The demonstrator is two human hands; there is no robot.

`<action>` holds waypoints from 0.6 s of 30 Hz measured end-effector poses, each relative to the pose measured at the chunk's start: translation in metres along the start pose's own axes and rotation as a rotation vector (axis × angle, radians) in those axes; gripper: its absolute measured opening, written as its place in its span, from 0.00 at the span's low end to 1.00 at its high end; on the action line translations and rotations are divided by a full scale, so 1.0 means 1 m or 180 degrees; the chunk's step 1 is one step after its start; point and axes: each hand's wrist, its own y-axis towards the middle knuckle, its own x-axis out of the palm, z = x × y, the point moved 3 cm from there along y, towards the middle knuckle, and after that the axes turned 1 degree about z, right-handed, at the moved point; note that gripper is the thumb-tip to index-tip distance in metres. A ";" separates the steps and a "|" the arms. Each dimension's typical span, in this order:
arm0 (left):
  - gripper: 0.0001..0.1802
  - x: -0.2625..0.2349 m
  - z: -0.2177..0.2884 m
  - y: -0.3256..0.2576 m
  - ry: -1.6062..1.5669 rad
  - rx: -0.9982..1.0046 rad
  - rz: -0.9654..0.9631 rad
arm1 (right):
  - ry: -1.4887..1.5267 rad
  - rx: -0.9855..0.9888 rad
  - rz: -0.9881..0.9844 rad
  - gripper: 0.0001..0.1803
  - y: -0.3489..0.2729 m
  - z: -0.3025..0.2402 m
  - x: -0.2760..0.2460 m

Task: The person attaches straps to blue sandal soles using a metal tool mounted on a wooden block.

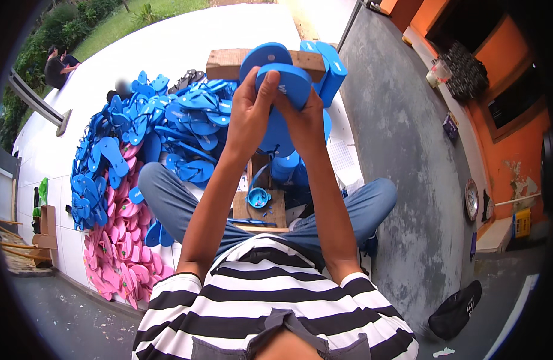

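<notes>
Fingers of both my left hand and right hand grip a blue flip-flop sole above the wooden worktop, blue flip-flops heaped to my left.

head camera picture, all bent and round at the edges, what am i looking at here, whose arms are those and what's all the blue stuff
This is one picture from a wide fisheye camera worn on a person's head, looking down, so straight edges curve near the rim. The striped shirt and both forearms belong to the wearer, who sits cross-legged on pale tiles. The left hand and right hand are raised together, their fingers gripping a blue foam sandal sole. Between the knees lies a small wooden board with a little blue cup on it. To the person's left sits a big heap of blue flip-flops, with pink flip-flops nearer the edge. A black cap lies on the grey concrete at right. Another person sits far off, top left.
</notes>
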 end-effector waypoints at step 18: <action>0.24 -0.067 -0.065 -0.090 0.2598 -0.1922 -0.0763 | -0.3358 0.0600 -0.0780 0.19 -0.131 0.052 -0.009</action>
